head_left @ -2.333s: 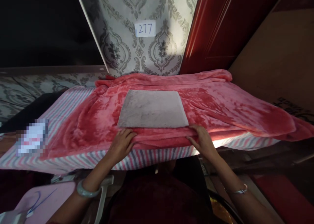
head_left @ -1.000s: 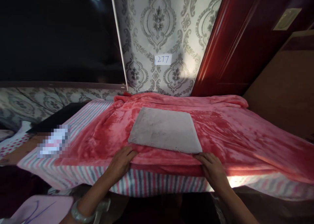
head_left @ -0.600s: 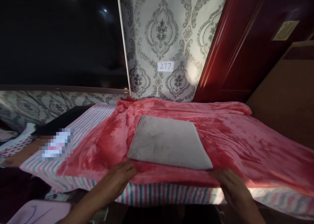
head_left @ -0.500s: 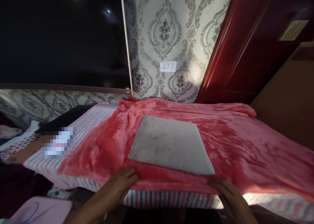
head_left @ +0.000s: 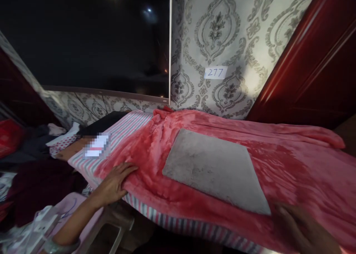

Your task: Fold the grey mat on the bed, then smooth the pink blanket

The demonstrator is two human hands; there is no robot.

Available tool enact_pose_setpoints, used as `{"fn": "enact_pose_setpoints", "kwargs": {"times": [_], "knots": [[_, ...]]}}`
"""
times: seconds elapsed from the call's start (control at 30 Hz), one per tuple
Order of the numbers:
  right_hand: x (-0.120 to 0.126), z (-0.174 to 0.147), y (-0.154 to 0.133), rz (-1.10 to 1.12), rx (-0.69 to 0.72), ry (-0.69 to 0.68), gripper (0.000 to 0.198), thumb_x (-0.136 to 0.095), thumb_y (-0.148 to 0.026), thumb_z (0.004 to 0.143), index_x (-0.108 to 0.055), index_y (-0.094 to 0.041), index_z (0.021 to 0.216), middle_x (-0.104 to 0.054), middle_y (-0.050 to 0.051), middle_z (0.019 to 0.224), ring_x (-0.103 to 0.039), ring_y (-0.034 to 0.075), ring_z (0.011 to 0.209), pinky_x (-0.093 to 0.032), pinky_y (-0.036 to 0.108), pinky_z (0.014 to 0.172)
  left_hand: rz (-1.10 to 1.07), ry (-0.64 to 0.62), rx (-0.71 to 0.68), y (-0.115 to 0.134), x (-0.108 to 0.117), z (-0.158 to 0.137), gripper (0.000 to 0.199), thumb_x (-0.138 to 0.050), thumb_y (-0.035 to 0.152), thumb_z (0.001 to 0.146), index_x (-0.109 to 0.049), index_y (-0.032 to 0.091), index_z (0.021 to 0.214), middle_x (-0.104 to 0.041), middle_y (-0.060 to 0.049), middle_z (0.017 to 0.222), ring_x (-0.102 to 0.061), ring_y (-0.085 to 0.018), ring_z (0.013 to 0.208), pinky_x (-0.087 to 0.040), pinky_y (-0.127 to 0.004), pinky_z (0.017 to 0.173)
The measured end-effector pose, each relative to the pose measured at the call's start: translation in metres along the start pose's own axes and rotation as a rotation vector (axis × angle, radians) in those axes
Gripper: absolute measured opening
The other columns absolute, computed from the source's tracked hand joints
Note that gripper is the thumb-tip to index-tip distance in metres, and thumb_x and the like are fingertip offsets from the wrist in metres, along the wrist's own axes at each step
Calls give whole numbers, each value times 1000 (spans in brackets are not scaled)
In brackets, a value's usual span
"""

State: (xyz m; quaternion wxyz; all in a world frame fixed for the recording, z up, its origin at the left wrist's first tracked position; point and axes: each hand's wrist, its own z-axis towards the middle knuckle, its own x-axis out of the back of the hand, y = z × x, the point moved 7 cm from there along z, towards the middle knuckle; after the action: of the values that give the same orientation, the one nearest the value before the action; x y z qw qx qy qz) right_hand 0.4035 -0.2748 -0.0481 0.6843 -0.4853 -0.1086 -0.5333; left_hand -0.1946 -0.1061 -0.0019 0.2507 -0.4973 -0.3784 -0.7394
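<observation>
A red plush blanket (head_left: 150, 179) lies over a striped pink, grey and white cloth (head_left: 172, 220). On the blanket rests a flat grey square of plush fabric (head_left: 214, 168), its near right corner pointing toward me. My left hand (head_left: 112, 183) touches the blanket's near left edge, fingers stretched over it and thumb apart. At the lower right, my right hand (head_left: 303, 228) is over the blanket just beside the grey square's near right corner. Motion blur smears its fingers, and whether they grip anything is unclear.
A large dark television screen (head_left: 105, 38) is at the back left. Against patterned wallpaper, a paper label (head_left: 216, 72) reads 277. A pixelated item (head_left: 96, 146) lies on the striped cloth. Below left are a pink stool top (head_left: 76, 202) and dark clothes (head_left: 41, 191). A dark red door (head_left: 306, 68) stands right.
My left hand has moved left along the blanket's near edge. My right hand remains near the grey square's right corner. The view has turned left, showing more clothes and the stool.
</observation>
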Motion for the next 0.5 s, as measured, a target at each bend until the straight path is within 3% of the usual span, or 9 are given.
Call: {"fn": "enact_pose_setpoints", "kwargs": {"times": [0.07,0.13,0.2,0.27,0.3,0.37,0.5], "knots": [[-8,15,-8,16,-55,-38,47,-54,-67,84,-79,-28,90,-80,7,97,-75,31,87,-62,44,75,-196,-111,67,-7,17,5,56,-60,43,85,-65,25,138,-61,-11,147,-54,-33,137,-45,-46,115],[-15,28,-20,49,-93,-62,50,-54,-70,81,-78,-26,89,-80,8,96,-75,32,88,-61,44,78,-323,-126,127,-15,36,20,52,-52,47,92,-65,26,137,-64,-8,144,-59,-30,133,-48,-41,111],[-23,37,-30,84,-122,-86,50,-53,-69,80,-78,-26,90,-79,8,95,-74,31,87,-60,43,77,-278,10,227,-33,55,45,53,-47,45,92,-66,22,135,-69,-10,137,-64,-28,125,-51,-39,106],[-31,42,-34,101,-151,-99,50,-52,-68,80,-76,-25,91,-79,8,97,-74,31,86,-59,42,75,-44,141,437,-62,66,74,52,-44,38,90,-68,16,131,-70,-12,133,-66,-27,120,-53,-37,103],[-34,43,-32,97,-174,-95,51,-51,-68,80,-75,-24,92,-79,9,97,-74,31,85,-59,42,73,73,137,567,-76,66,87,50,-44,35,90,-68,16,129,-69,-12,135,-66,-26,120,-52,-34,102],[-39,42,-25,68,-223,-75,54,-48,-69,78,-74,-23,92,-78,10,94,-73,31,81,-58,42,70,155,120,686,-96,59,113,44,-45,32,90,-73,11,115,-72,-19,125,-69,-29,114,-53,-36,98],[-42,39,-16,36,-247,-58,58,-45,-70,76,-73,-21,92,-78,11,92,-73,32,82,-57,44,75,200,78,800,-112,45,138,39,-47,36,93,-74,9,104,-74,-23,113,-71,-33,105,-54,-37,87]]}}
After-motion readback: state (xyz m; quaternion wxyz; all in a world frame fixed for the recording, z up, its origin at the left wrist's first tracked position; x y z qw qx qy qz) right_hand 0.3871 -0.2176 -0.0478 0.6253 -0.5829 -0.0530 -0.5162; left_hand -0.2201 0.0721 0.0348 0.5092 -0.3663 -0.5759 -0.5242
